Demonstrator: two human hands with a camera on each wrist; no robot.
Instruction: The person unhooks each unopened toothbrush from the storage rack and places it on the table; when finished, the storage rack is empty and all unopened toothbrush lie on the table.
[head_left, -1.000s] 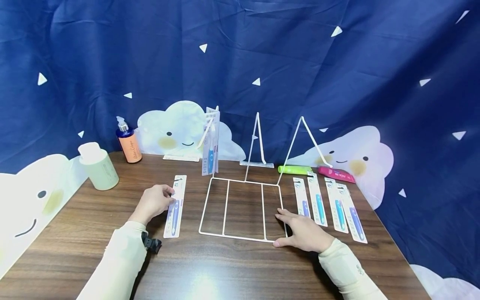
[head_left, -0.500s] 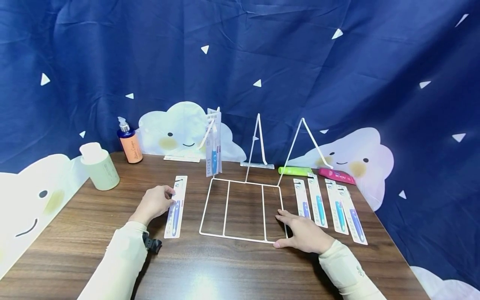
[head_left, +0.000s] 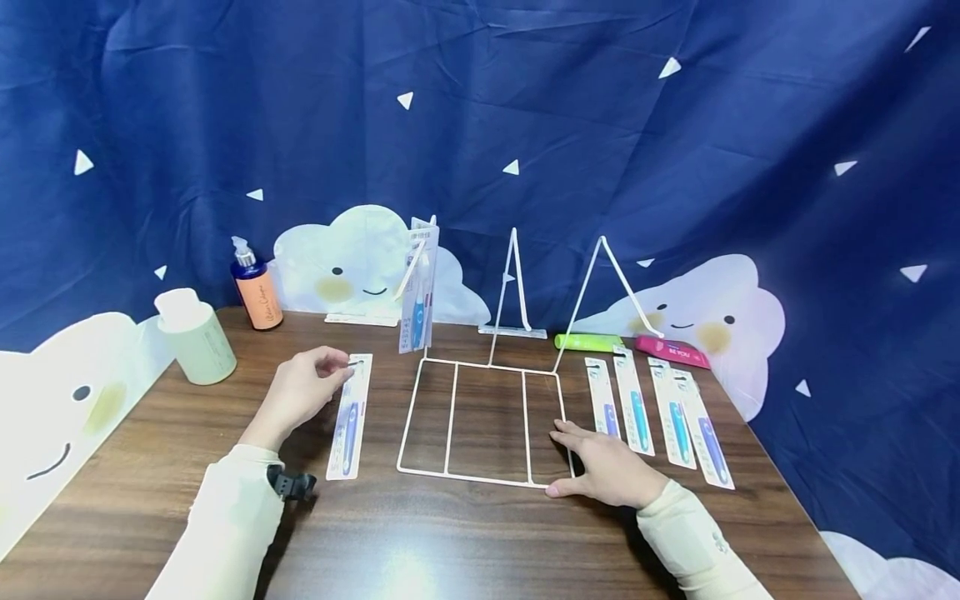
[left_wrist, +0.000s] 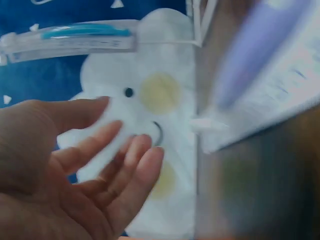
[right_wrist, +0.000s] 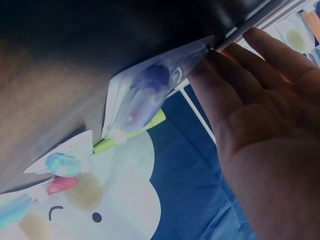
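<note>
Nearest me on the table (head_left: 465, 533), my right hand (head_left: 609, 468) lay flat with its fingers straight, resting on the near right corner of the white wire rack (head_left: 483, 421), whose base frame lay flat on the wood. My left hand (head_left: 296, 392) was on the other side, slightly lifted, fingers loosely curled, the fingertips (head_left: 339, 365) at the top end of a packaged toothbrush (head_left: 349, 417) that lay lengthwise just left of the rack. I could not tell whether those fingers actually pinched the card or only touched its edge; in the left wrist view the hand (left_wrist: 75, 170) showed relaxed, parted fingers with the blurred pack (left_wrist: 270, 80) beside it, apart from the palm.

Just right of my right hand lay four more toothbrush packs (head_left: 656, 412) in a row, side by side; the nearest of them touched the side of my fingers in the right wrist view (right_wrist: 150, 90). Behind those, a green tube (head_left: 588, 342) and a pink tube (head_left: 672, 351) lay end to end near the backdrop. At the rack's far edge its wire uprights (head_left: 555, 287) rose, and one toothbrush pack (head_left: 418, 287) stood upright at the left one. Farther left stood a pale green container (head_left: 193, 337) and an orange pump bottle (head_left: 255, 287), against the blue cloud curtain (head_left: 480, 125).
</note>
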